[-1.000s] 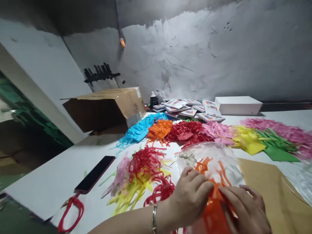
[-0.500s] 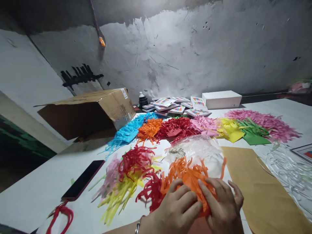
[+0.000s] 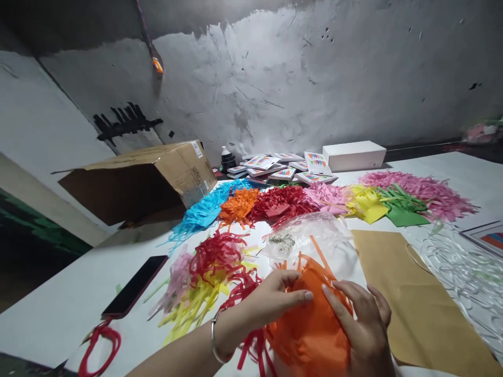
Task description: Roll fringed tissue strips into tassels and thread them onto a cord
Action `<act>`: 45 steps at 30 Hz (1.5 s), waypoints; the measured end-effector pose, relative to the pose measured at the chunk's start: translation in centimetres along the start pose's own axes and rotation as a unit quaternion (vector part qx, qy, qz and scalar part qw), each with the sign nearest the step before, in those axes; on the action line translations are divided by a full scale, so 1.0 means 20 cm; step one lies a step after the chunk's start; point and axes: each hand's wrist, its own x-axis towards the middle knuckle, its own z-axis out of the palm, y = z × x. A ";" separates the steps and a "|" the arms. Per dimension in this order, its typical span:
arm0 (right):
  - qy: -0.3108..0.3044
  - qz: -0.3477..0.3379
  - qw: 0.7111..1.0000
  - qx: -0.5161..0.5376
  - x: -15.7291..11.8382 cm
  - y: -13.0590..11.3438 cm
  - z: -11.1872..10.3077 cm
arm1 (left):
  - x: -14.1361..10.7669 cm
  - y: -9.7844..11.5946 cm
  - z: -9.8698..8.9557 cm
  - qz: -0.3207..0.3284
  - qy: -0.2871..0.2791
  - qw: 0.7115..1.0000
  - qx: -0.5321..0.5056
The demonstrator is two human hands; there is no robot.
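Note:
Orange tissue paper (image 3: pixel 314 324) with fringed strips lies between my hands at the lower middle, its solid part facing up. My left hand (image 3: pixel 271 301), with a silver bangle at the wrist, holds the paper's left side between thumb and curled fingers. On the right side, my right hand (image 3: pixel 359 319) rests with its fingers bent over the paper's edge. Red fringed strips (image 3: pixel 257 345) come out beneath my left forearm. Just beyond the paper is a clear plastic bag (image 3: pixel 326 238). Fringed red and yellow paper (image 3: pixel 196 296) is left of my left hand.
A phone (image 3: pixel 135 288) and red-handled scissors (image 3: pixel 100 348) lie at left, below an open cardboard box (image 3: pixel 184 173). Coloured tassels (image 3: pixel 283 204), flat packs (image 3: pixel 271 165) and a white box (image 3: pixel 353 156) line the back. Brown paper (image 3: pixel 412 298) and coiled clear cord (image 3: pixel 459 269) are at right.
The orange paper is now spread wider and flatter, with more of its solid part showing. My left hand has moved up and left, its thumb now stretched across the paper. The view has shifted slightly.

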 end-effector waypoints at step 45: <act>-0.244 0.008 0.968 -0.055 -0.39 0.19 -0.23 | -0.24 -0.48 0.12 0.237 0.001 0.821 0.519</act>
